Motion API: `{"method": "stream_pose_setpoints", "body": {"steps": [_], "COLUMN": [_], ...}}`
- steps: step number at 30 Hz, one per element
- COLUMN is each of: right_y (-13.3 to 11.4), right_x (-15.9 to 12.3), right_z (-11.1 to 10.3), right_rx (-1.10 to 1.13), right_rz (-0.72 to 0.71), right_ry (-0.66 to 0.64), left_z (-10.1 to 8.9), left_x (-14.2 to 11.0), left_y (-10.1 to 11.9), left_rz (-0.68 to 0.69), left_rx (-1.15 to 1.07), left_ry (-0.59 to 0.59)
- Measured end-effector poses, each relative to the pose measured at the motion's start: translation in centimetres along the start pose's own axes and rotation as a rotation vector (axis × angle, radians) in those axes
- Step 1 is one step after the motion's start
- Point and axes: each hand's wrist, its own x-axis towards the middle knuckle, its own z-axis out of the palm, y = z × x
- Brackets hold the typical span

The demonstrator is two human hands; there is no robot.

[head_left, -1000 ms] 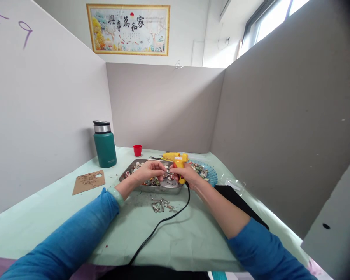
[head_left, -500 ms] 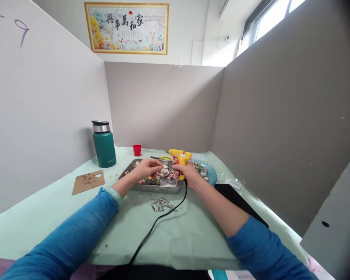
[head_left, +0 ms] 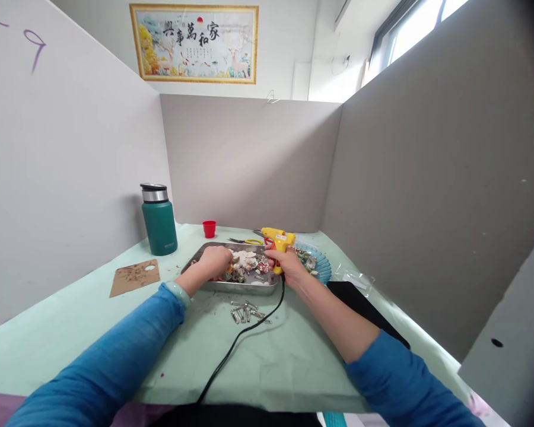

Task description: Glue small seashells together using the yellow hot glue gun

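A metal tray [head_left: 244, 289] of mixed shells [head_left: 249, 261] lies in front of me on the table. Over its left part, my left hand [head_left: 216, 262] bends down among the shells with its fingers curled. The fingertips and whatever they may hold are hidden. My right hand [head_left: 285, 262], at the tray's right end, is wrapped round the handle of a yellow glue gun [head_left: 279, 238]. The gun's nozzle points left and away. Its black cord [head_left: 234, 344] hangs down and runs across the table towards me. Several metal pins or clasps [head_left: 247, 312] lie in front of the tray.
A blue plate [head_left: 324, 268] of small pieces sits right of the tray, near a clear bag [head_left: 356, 277] and a black mat [head_left: 367, 311]. Scissors [head_left: 253, 242] and a red cup [head_left: 209, 229] are behind. Left stand a green bottle [head_left: 158, 228] and brown card [head_left: 136, 277]. Partitions enclose three sides.
My left hand has moved left and down into the tray, away from my right hand. The glue gun has shifted slightly right and stays in my right hand.
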Motion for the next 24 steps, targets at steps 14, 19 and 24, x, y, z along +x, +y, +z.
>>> {"method": "stream_pose_setpoints", "body": {"steps": [14,19,24], "right_y": [0.5,0.6,0.3], "right_x": [0.5,0.7,0.5], "right_z": [-0.4,-0.5,-0.3], "right_rx": [0.054,0.055,0.040], "right_rz": [0.010,0.015,0.030], "right_ry": [0.017,0.002,-0.035], "left_z": [0.2,0.5,0.7], "left_x": [-1.6,-2.1,-2.1], "left_y": [4.8,5.3,5.1], "left_rz": [-0.305,-0.300,-0.308], "left_rx": [-0.974,-1.100,-1.189], "left_ry": [-0.272,-0.313,-0.276]}}
